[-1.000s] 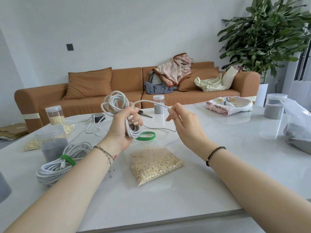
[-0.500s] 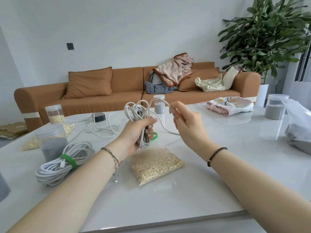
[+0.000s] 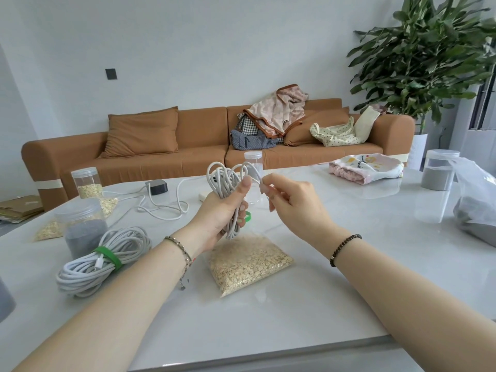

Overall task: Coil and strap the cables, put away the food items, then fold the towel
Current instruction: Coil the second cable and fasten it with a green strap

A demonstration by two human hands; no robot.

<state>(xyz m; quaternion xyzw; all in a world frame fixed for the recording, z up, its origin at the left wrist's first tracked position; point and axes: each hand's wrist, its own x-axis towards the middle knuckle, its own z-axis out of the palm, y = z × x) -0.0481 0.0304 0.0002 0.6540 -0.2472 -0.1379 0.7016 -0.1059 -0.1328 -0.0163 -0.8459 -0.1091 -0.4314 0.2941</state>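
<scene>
White wall (image 3: pixel 214 49) with dark switch plate (image 3: pixel 111 74), brown sofa (image 3: pixel 188 146), tall leafy potted plant (image 3: pixel 429 57), glossy white table (image 3: pixel 322 291), soft daylight.

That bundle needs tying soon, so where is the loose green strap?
In the head view, mid-frame, the loose green strap lies on the table, peeking out behind the left hand gripping the cable coil, just beyond the bag of oats.

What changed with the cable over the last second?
The right hand moved in toward the left hand, winding the loose tail of the white cable onto the bundle; the tail is now short. The left hand still grips the bundle. The strapped coil and oat bag stayed put.
</scene>
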